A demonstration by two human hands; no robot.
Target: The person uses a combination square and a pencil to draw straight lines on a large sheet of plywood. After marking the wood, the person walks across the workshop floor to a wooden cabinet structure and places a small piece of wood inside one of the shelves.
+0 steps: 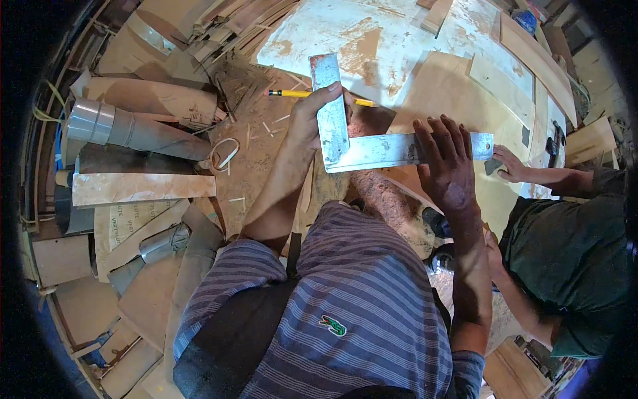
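An L-shaped metal try square point(382, 150), scuffed and silvery, is held up in front of me. My left hand point(312, 116) is closed round its upright arm, the thumb lying on the front face. A yellow pencil point(287, 93) sticks out on both sides of that hand, its middle hidden behind the hand and square. My right hand point(446, 156) lies across the long blade near its holed end, fingers stretched out over the metal and the thumb below the lower edge.
On the right a co-worker in a dark shirt point(565, 272) rests a hand point(508, 164) on a wooden sheet point(432, 86). Ahead stands a white, dust-smeared worktop point(312, 33) with boards point(502, 90). To the left lie rolled sheets point(139, 126), offcuts and scraps.
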